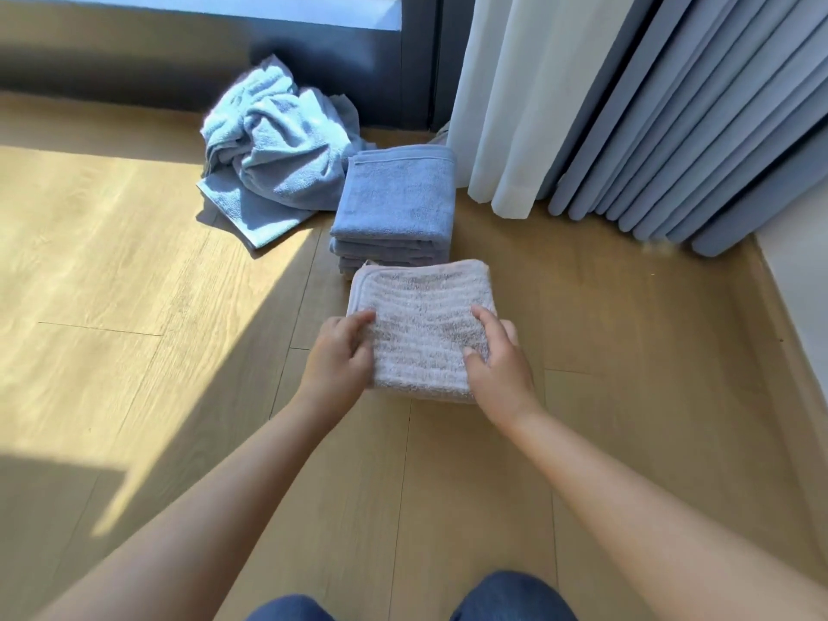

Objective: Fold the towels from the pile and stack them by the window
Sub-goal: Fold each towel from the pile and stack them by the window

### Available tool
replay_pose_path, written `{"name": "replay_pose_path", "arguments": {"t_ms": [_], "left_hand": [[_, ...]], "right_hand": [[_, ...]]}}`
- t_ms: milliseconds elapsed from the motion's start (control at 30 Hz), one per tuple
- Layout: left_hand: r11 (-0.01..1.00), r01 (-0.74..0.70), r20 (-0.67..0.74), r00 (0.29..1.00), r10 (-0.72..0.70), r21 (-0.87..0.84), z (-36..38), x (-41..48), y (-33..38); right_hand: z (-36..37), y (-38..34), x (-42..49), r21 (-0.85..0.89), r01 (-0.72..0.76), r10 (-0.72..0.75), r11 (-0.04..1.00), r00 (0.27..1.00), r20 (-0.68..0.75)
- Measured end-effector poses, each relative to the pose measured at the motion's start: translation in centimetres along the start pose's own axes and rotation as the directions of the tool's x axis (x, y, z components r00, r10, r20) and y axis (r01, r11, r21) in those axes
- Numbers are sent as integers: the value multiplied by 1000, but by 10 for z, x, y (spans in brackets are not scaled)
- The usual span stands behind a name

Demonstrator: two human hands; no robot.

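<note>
Farthest left, the unfolded pile (273, 159) slumps against the window frame (358, 60), upper left of centre. At centre the left hand (340, 356) and right hand (497, 356) each grip a side edge of the folded ribbed towel (425, 324), thumbs on top, likely keeping its layers square for the blue stack (396, 199) just beyond its far edge. Right of them, bare floor (605, 307) lies open up to the curtain (649, 127).
</note>
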State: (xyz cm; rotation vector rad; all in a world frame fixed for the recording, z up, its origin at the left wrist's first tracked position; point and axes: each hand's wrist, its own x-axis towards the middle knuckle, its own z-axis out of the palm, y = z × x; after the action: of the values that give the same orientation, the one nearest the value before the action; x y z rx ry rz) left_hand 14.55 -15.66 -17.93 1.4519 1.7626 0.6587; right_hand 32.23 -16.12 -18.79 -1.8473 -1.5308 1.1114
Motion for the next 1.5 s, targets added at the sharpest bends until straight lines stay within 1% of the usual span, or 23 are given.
{"name": "replay_pose_path", "arguments": {"t_ms": [167, 300, 467, 600, 733, 767, 833, 900, 967, 1000, 1067, 1133, 1233, 1333, 1433, 1500], "left_hand": [[995, 0, 23, 1000, 2, -103, -30, 62, 37], [1000, -26, -14, 1000, 26, -15, -45, 110, 55], [996, -45, 6, 999, 45, 79, -55, 160, 59], [995, -46, 8, 999, 46, 86, -55, 186, 58], [996, -79, -55, 995, 82, 47, -51, 202, 58], [997, -73, -56, 996, 74, 27, -49, 206, 55], [999, -18, -30, 999, 18, -26, -44, 211, 43], [995, 94, -23, 995, -95, -36, -40, 211, 29], [978, 206, -23, 978, -207, -38, -37, 205, 17], [971, 234, -10, 972, -235, -59, -35, 203, 12], [964, 247, 5, 969, -247, -96, -32, 200, 5], [965, 230, -7, 973, -232, -123, -32, 199, 4], [976, 155, -87, 982, -169, -150, -33, 201, 10], [991, 92, -145, 984, -107, -102, -34, 197, 13], [984, 157, -97, 982, -165, -84, -32, 194, -1], [970, 220, -64, 972, -227, -101, -31, 191, -12]], "right_hand": [[-17, -43, 58, -2, 82, -81, 997, 993, -84], [-23, -69, 103, -10, 100, -101, 995, 993, -68], [-27, -88, 157, -45, 56, -59, 997, 997, -57], [-25, -95, 182, -64, 44, -49, 997, 997, -68], [-17, -94, 194, -84, 132, -144, 988, 976, -165], [-14, -90, 197, -72, 136, -146, 988, 976, -164], [-8, -78, 202, -15, 66, -67, 998, 995, -79], [-4, -64, 203, 25, -28, 27, 999, 999, 19], [-1, -55, 205, 31, -58, 57, 998, 997, 48], [-1, -54, 205, 26, -58, 57, 998, 997, 48], [-3, -54, 207, 19, -53, 52, 998, 998, 46], [-5, -56, 209, 14, -31, 31, 999, 999, 32], [-5, -61, 209, 28, 32, -32, 999, 999, -8], [-3, -61, 209, 7, 43, -43, 999, 998, -37], [-2, -57, 211, -51, -47, 48, 998, 999, 14], [-2, -55, 208, -66, -68, 69, 996, 998, 10]]}}
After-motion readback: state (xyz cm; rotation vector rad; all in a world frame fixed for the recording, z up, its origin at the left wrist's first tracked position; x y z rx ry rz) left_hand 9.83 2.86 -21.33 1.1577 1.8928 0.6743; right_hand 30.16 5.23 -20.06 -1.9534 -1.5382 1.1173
